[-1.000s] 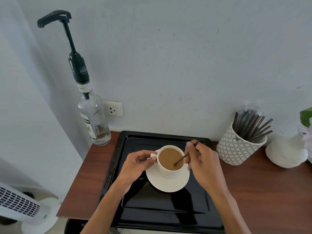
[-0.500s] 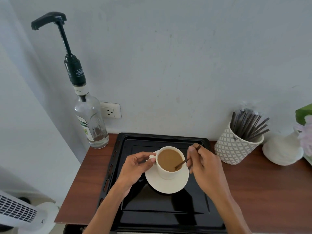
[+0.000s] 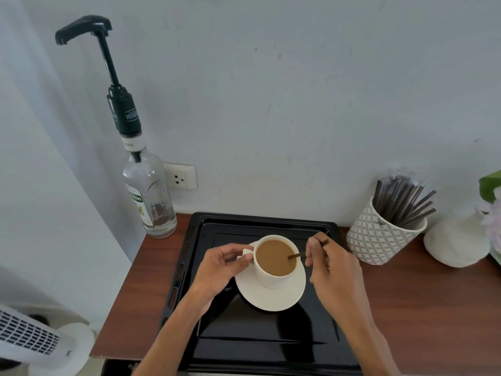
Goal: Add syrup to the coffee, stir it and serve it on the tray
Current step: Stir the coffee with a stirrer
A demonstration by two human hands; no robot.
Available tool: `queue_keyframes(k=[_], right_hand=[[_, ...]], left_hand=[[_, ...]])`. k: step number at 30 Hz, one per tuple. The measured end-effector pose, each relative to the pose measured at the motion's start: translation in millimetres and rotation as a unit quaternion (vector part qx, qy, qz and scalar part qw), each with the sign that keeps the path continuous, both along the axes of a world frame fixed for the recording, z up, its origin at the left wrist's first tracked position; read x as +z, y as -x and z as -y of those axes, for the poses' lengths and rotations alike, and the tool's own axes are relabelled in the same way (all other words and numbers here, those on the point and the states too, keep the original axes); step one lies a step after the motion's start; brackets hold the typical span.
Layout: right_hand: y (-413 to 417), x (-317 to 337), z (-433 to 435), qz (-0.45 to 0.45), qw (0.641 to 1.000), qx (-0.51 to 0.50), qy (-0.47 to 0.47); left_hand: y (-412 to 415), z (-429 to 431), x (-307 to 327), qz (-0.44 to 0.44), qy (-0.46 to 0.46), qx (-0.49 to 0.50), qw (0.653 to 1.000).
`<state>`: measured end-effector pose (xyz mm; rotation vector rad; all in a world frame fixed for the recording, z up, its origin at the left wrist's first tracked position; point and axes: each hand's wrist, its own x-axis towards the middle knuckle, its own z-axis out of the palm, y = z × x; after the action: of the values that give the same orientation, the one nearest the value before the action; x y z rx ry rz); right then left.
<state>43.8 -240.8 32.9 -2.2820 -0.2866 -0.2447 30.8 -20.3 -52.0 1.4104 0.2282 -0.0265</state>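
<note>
A white cup of milky coffee stands on a white saucer, which rests on the black tray. My left hand pinches the cup's handle on its left side. My right hand holds a thin brown stir stick whose tip dips into the coffee near the cup's right rim. The clear syrup bottle with a tall black pump stands at the table's back left corner, apart from both hands.
A patterned white pot full of dark stir sticks stands right of the tray, with a white vase and flowers beyond it. A wall socket sits behind the bottle. A white fan stands on the floor at lower left.
The stick's tip has shifted from the middle of the coffee toward the right rim. My right hand moved slightly with it. The left hand stays on the handle.
</note>
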Motion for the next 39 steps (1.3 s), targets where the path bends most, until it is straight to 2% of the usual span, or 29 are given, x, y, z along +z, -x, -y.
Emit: queue_keyframes(k=[9,16,25,29,32,35,39], right_hand=[[-4.4,-3.9,-26.9,-0.009,0.998,0.011,-0.058],[-16.5,3.3,-5.3,0.045,0.998,-0.017,0.034],[-4.4,-3.6,-31.0,-0.02,0.998,0.017,-0.063],[-17.7,0.5,-26.0,0.033,0.999,-0.024,0.004],[-18.2,1.3,-11.3,0.035,0.997,-0.061,0.045],[-11.3,0.6,-4.7,0.02,0.997,-0.07,0.021],[-9.5,-1.8,-22.7,-0.016,1.0,-0.012,-0.024]], left_hand=[[-0.4,-1.6,-0.4,0.002,-0.01,-0.003,1.0],[-1.3,-1.0,-0.4,0.0,-0.003,0.003,1.0],[-0.6,-0.7,-1.3,-0.006,-0.01,0.007,1.0],[-0.1,-1.2,0.2,-0.006,-0.014,0.004,1.0],[0.0,-0.3,0.4,-0.006,-0.009,0.004,1.0],[-0.2,-0.2,0.5,-0.005,-0.006,0.007,1.0],[-0.5,-0.6,0.6,-0.002,-0.009,0.005,1.0]])
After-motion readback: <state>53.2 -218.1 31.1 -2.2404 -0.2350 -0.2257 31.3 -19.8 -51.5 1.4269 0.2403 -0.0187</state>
